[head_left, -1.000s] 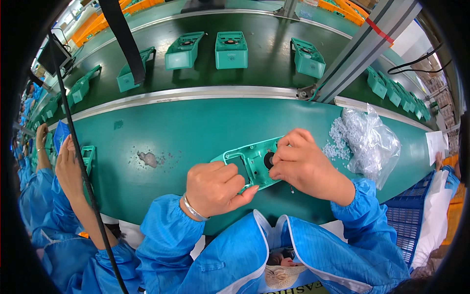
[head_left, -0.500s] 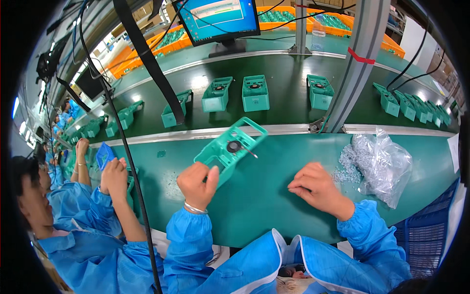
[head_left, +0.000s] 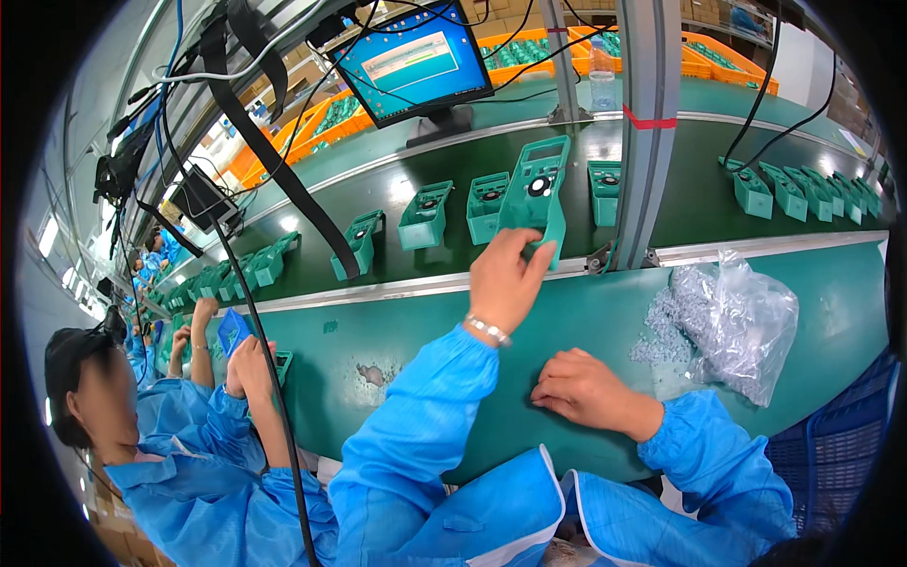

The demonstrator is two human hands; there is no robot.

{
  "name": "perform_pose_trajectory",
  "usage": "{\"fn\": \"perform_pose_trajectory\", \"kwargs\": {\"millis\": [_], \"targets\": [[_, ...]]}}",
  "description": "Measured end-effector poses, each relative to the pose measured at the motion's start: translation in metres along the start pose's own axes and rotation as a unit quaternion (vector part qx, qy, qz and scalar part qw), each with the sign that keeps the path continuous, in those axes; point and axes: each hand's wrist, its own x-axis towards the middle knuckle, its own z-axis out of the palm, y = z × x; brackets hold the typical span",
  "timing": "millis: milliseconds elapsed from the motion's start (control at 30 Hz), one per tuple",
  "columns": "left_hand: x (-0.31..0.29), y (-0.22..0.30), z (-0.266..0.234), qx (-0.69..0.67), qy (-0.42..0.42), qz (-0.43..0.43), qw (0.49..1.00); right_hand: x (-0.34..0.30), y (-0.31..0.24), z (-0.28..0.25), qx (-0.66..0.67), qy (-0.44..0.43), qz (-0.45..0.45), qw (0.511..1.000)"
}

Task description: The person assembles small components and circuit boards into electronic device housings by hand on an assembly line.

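Note:
My left hand [head_left: 507, 285] reaches forward over the metal rail and is closed around the near end of a green plastic housing [head_left: 525, 210]. A round black part with a pale centre sits in that housing. The held housing tilts up over the dark conveyor [head_left: 368, 189], in front of another green housing [head_left: 483, 215]. My right hand [head_left: 588, 389] rests low over the green worktable [head_left: 472, 416], its fingers curled together; whatever they may hold is hidden. Beyond my right hand lies a clear plastic bag [head_left: 742, 326] of small pale pieces, some spilled beside it.
More green housings [head_left: 425, 215] line the conveyor. A metal post [head_left: 649, 132] rises at its near rail. A black strap [head_left: 293, 189] and a black cable [head_left: 250, 312] hang at left. Beside me a co-worker [head_left: 203, 454] handles a blue piece. A monitor [head_left: 411, 61] stands behind.
My left hand has carried the green housing forward and right, from above the worktable to over the conveyor. My right hand has shifted slightly left and nearer. The view has turned somewhat.

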Motion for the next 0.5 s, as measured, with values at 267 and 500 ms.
{"fn": "perform_pose_trajectory", "kwargs": {"millis": [267, 500], "targets": [[0.056, -0.052, 0.086, 0.107, -0.021, -0.017, 0.994, 0.001, 0.003, 0.003, -0.006, -0.010, -0.014, 1.000], [0.064, -0.056, 0.106, 0.177, -0.064, -0.028, 0.982, -0.001, 0.007, 0.004, -0.017, -0.014, -0.009, 1.000]]}}
